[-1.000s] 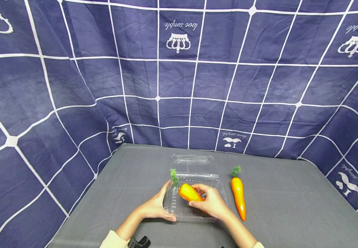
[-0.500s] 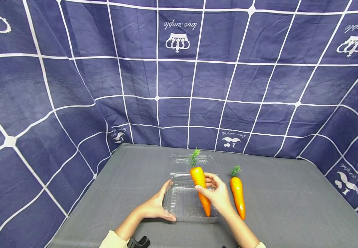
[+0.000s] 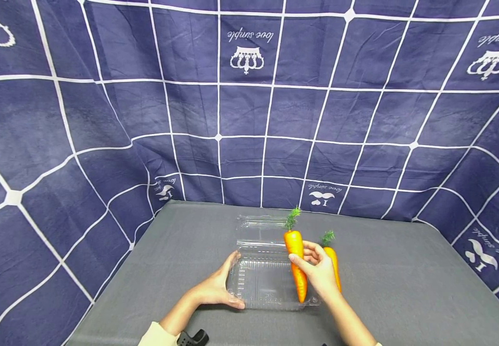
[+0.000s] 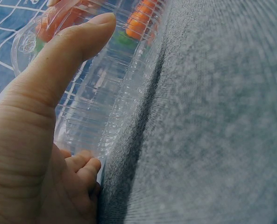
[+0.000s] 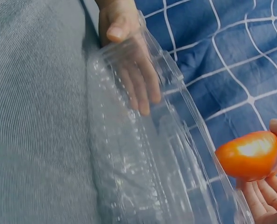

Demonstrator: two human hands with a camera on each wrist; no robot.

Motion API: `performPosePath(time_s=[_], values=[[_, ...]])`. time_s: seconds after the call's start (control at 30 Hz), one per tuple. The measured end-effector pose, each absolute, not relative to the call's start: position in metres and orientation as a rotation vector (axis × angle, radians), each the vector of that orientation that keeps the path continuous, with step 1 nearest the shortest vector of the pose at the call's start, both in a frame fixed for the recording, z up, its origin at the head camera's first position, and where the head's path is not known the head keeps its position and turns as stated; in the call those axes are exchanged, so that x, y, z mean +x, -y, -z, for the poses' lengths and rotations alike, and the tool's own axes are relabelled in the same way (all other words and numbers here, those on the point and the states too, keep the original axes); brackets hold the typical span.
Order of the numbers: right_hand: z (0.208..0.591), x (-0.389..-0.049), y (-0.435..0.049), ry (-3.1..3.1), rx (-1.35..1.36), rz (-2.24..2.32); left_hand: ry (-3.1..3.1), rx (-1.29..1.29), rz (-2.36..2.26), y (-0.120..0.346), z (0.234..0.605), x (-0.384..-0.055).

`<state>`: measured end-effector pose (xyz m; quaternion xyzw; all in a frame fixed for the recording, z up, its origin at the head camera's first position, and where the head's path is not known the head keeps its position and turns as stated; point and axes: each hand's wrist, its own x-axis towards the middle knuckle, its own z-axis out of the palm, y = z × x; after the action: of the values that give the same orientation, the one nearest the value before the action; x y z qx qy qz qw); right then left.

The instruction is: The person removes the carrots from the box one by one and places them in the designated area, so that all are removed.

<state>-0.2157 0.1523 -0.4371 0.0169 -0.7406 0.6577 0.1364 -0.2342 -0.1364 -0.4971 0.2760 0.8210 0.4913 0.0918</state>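
A clear plastic clamshell container (image 3: 255,303) lies with its lid (image 3: 258,233) folded back, away from the person. My left hand (image 3: 215,290) spans its left side, thumb at the near corner and fingers at the far one; the left wrist view shows the thumb (image 4: 59,63) over the wall. Over the container's right part, my right hand (image 3: 322,273) holds an orange carrot (image 3: 294,245) with a green leafy top, the thumb across it. The right wrist view has this carrot (image 5: 250,156) end-on, above the container's wall (image 5: 208,140). No carrot shows inside the container.
A second carrot (image 3: 333,262) lies on the grey tabletop (image 3: 388,278) to the right, partly behind the right hand. A dark blue cloth (image 3: 249,115) with white grid lines hangs along the back and sides. The left wrist wears a black band (image 3: 193,338).
The right hand has turned the carrot from a slant across the container to nearly lengthwise, leafy top away, and moved it right. The left hand has stayed at the container's left side.
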Motion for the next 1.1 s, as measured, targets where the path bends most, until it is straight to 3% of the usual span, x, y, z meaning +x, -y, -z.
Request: performPosePath(time_s=[0.53, 0.8, 1.1], values=[[0.435, -0.211, -0.188, 1.988, -0.128, -2.015, -2.460, 0.825, -1.454, 0.135, 0.496, -0.232], [0.451, -0.209, -0.218, 1.943, -0.060, -1.981, -2.455, 0.829, -1.445, 0.135, 0.497, -0.231], [0.450, -0.201, -0.236, 2.023, -0.304, -1.953, -2.466, 0.823, -1.444, 0.137, 0.496, -0.231]])
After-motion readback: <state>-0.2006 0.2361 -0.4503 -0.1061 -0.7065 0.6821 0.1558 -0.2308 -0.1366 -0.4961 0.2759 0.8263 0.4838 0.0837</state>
